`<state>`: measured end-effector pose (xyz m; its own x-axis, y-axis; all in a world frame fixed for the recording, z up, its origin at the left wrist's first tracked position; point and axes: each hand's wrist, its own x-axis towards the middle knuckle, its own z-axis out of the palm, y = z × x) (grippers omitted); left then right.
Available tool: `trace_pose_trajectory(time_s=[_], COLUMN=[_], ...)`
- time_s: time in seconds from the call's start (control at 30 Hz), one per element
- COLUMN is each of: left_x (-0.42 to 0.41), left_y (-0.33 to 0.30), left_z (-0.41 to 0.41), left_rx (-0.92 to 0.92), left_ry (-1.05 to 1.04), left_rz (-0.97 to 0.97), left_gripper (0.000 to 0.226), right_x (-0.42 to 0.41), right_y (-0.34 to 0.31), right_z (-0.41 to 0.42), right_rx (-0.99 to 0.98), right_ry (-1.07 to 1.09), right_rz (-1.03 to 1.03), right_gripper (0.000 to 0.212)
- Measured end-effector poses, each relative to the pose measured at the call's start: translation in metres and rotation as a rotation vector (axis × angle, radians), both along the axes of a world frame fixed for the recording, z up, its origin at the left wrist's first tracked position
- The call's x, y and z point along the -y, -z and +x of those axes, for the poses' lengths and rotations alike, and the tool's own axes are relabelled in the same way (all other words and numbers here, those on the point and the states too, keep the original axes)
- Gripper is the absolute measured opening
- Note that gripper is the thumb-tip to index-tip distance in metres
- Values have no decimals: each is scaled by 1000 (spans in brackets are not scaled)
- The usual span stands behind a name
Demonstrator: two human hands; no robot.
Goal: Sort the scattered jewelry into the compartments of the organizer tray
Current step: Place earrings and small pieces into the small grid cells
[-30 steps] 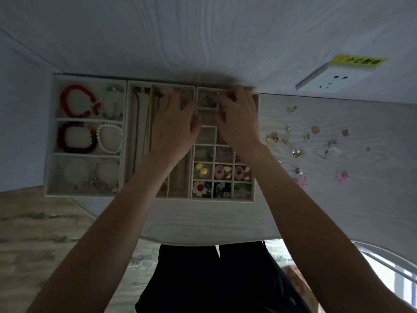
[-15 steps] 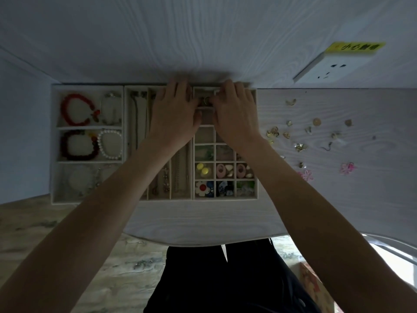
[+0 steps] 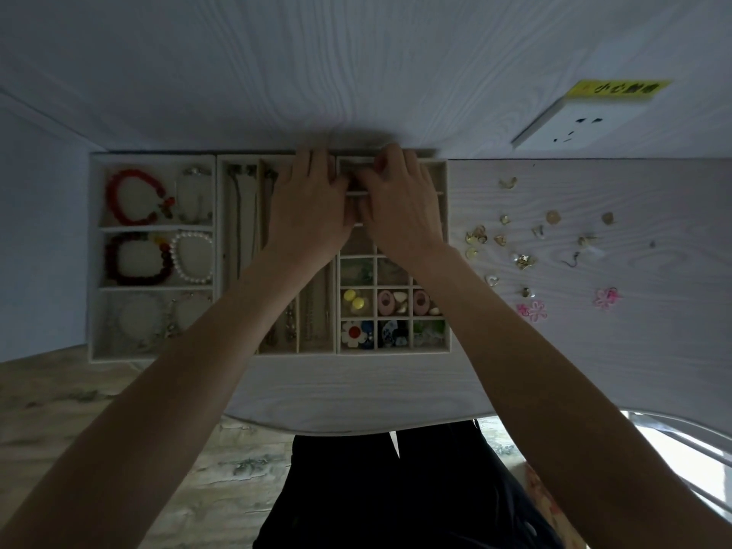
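The pale organizer tray (image 3: pixel 396 351) lies at the table's far edge. My left hand (image 3: pixel 309 215) and my right hand (image 3: pixel 402 210) meet over its far right-hand compartments, fingertips pinched together on a small metal piece that is almost hidden between them. The left section holds a red bracelet (image 3: pixel 130 196), a dark red bracelet (image 3: pixel 134 257) and a pearl bracelet (image 3: pixel 193 257). Necklaces (image 3: pixel 241 215) lie in the long middle slots. Small near compartments hold yellow beads (image 3: pixel 353 301) and a flower piece (image 3: pixel 353 332). Scattered gold earrings (image 3: pixel 475 235) and pink flowers (image 3: pixel 534 311) lie right of the tray.
A white wall socket (image 3: pixel 574 124) with a yellow label (image 3: pixel 618 89) sits on the wall at the back right. The table's curved front edge (image 3: pixel 356 423) is close to my dark trousers. A pale chair rail (image 3: pixel 673 433) shows at the lower right.
Both hands have shifted slightly toward the tray's far edge and closed tighter together; the small metal piece seen between the fingertips earlier is now nearly covered.
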<state>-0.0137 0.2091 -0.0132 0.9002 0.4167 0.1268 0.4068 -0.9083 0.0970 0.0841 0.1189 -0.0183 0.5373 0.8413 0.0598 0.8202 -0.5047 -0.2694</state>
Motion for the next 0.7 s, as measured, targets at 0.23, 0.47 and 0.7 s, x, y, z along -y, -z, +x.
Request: trace_pose_trajectory(time_s=[0.23, 0.47, 0.7], left_x=[-1, -4, -8], left_y=[4, -1, -1], left_z=[-6, -7, -4], left_rx=[-32, -50, -44], left_ry=[-68, -68, -35], left_rz=[-71, -83, -111], left_gripper=[19, 26, 26], right_x=[-6, -5, -3], right_y=[-2, 0, -2], right_z=[3, 3, 4], right_rx=[-38, -59, -121], right_ry=[11, 38, 44], right_rz=[3, 25, 57], right_gripper=[43, 41, 35])
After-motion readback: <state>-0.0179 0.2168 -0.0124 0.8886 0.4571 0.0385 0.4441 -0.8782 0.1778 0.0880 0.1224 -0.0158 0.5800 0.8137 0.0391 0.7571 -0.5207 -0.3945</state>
